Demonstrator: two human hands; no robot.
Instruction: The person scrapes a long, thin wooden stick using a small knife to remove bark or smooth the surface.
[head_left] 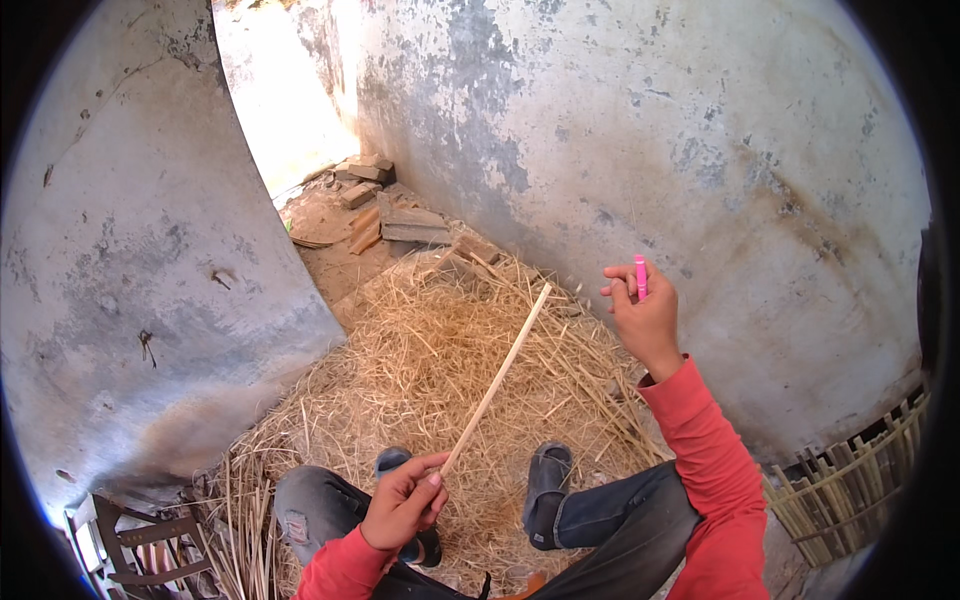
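My left hand (405, 502), low in the middle, pinches the lower end of a long, pale wooden stick (508, 365) that looks like split bamboo. The stick slants up and to the right, its far end free in the air. Raised near the wall on the right, my right hand (645, 315) is closed around a small, bright pink, narrow object (641, 275). Only its upper part shows above the fingers, so I cannot tell its kind. The two hands are well apart, and the pink object does not touch the stick.
Straw-like shavings (430, 340) cover the floor around my sandalled feet. Bricks (365, 170) and broken slabs (415, 225) lie by the bright doorway. Peeling walls (600, 130) close in on both sides. A slatted basket (850, 490) stands right; thin strips (250, 530) and a dark chair-like frame (150, 540) are left.
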